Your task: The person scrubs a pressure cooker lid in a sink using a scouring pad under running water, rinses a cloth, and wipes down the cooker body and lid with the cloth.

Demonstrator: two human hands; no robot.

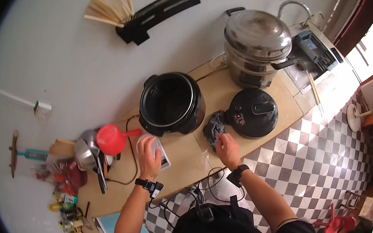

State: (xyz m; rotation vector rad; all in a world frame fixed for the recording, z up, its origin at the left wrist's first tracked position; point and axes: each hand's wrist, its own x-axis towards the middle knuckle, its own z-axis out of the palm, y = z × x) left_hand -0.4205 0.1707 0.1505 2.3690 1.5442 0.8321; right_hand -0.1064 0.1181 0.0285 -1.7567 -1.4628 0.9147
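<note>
My left hand (149, 158) rests at a small white tray (165, 160) on the counter, its fingers over the tray's left side; what they hold, if anything, is hidden. My right hand (228, 151) has its fingers bent together at the lower end of a crumpled dark grey cloth (214, 128). Beside the cloth lies a round black cooker lid (253, 113). Above my left hand stands an open black electric cooker (169, 102), its dark inner pot uncovered.
A large steel steamer pot (254, 45) stands near the sink (302, 66). A red ladle (111, 139) and metal bowls (86, 150) are at the left. A black chopstick holder (157, 13) hangs on the wall. Cables run along the counter's front edge.
</note>
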